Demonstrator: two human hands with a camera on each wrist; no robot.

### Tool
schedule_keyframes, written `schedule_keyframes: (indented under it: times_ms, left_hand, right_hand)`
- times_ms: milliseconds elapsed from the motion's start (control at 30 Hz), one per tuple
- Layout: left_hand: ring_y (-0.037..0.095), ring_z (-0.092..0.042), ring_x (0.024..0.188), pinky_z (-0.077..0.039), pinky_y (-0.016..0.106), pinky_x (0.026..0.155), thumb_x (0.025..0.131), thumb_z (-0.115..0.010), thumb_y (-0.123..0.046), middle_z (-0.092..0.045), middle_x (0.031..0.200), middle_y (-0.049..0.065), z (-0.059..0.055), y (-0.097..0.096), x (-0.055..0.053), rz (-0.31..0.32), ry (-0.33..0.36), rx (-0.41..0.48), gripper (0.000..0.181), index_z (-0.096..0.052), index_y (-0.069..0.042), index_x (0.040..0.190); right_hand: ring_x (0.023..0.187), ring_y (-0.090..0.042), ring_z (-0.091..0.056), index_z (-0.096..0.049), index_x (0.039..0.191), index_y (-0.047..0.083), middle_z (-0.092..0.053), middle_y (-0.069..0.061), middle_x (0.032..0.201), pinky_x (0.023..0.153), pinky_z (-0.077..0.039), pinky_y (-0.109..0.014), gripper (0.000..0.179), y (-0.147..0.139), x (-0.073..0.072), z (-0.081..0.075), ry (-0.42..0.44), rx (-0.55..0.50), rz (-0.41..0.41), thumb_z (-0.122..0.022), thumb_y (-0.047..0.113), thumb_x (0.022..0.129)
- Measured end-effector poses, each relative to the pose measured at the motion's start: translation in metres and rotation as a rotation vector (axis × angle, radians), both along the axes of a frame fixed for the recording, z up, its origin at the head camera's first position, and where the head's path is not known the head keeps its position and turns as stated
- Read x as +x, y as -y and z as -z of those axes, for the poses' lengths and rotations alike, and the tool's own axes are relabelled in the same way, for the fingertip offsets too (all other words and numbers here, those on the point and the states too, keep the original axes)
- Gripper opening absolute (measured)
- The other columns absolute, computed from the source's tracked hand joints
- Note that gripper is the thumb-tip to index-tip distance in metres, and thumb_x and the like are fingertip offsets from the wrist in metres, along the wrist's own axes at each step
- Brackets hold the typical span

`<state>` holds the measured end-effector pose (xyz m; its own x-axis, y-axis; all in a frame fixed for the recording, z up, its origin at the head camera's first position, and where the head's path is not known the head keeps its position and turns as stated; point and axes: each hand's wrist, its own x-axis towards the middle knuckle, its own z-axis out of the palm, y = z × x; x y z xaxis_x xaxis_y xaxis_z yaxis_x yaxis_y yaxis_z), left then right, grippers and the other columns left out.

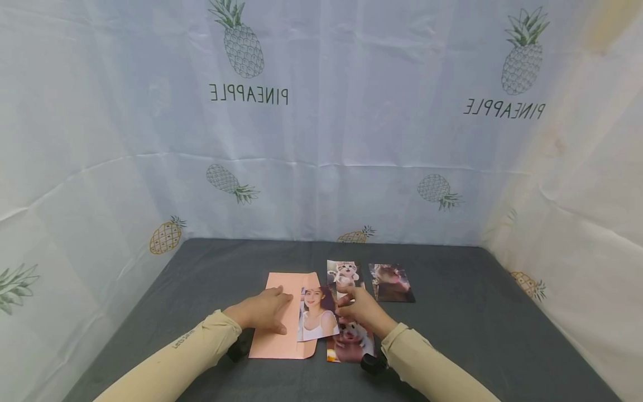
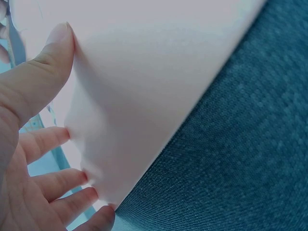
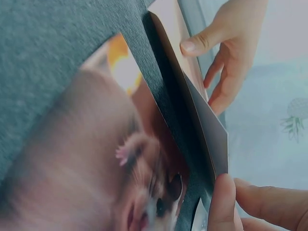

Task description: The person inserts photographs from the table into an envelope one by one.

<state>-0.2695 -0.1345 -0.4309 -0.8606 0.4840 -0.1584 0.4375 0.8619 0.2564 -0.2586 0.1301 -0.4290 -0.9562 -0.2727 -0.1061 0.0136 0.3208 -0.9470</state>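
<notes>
A pink envelope (image 1: pixel 271 340) lies on the dark table, its flap side facing right. My left hand (image 1: pixel 263 310) rests on it with fingers spread; in the left wrist view the fingertips press its pale surface (image 2: pixel 144 72). My right hand (image 1: pixel 363 308) pinches the right edge of a portrait photo (image 1: pixel 316 321) of a person in a white top. The photo's left part overlaps the envelope's flap side. In the right wrist view the photo (image 3: pixel 209 120) is seen nearly edge-on, tilted up, between thumb and fingers, with its far end at the envelope (image 3: pixel 171 29).
Under and beside my right hand lie a kitten photo (image 1: pixel 345 272) and a photo of a small furry animal (image 1: pixel 349 343). Another photo (image 1: pixel 392 283) lies farther right on the dark cloth (image 1: pixel 462 324). A pineapple-print curtain (image 1: pixel 321 128) encloses the table's back and sides.
</notes>
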Motion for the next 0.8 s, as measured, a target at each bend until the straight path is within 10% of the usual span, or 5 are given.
schedule_keyframes:
  times_ms: [800]
  left_hand:
    - [0.034,-0.035,0.141,-0.035,0.049,0.111,0.074,-0.082,-0.038,-0.038,0.151,0.021,-0.0022,-0.0013,0.0034,-0.029,0.028,0.005,0.079,-0.050,-0.006,0.139]
  right_hand:
    - [0.064,-0.015,-0.065,-0.041,0.137,-0.015,-0.061,-0.019,0.094,0.063,-0.059,-0.034,0.060,0.0038,0.0023,0.0036,-0.043,-0.016,-0.057,-0.065,-0.012,0.082]
